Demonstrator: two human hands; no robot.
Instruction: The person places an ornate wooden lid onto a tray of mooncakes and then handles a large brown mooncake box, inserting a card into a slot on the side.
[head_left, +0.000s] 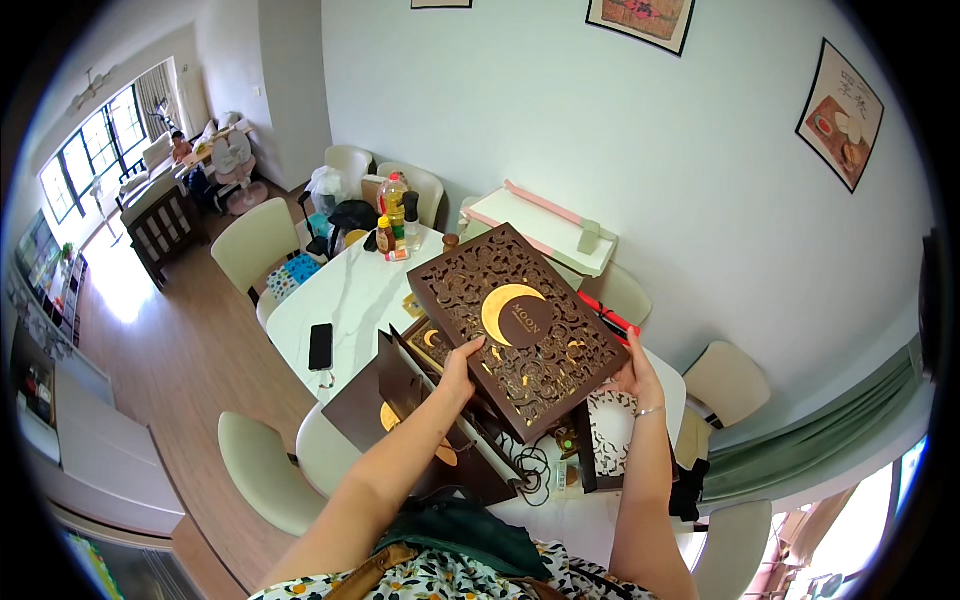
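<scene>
Both my hands hold a dark brown box (465, 289) with a cut-out scroll pattern and a gold crescent moon, tilted above the table. My left hand (463, 367) grips its near left edge, thumb on top; my right hand (637, 371) holds its right corner, with the fingers partly hidden. Below my left forearm stands an open dark brown gift bag or folded case (352, 401) with gold discs. Another brown box with a small crescent (431, 337) lies partly hidden behind it. Under my right wrist is a dark-framed tray with a white cut-out pattern (611, 431).
On the marble-patterned table (300, 315) are a phone (321, 346), an oil bottle (392, 201), a honey-coloured bottle (385, 236) and black cords (534, 472). A white box with pink edging (525, 217) stands by the wall. Chairs (259, 244) surround the table. A person (180, 148) is far left.
</scene>
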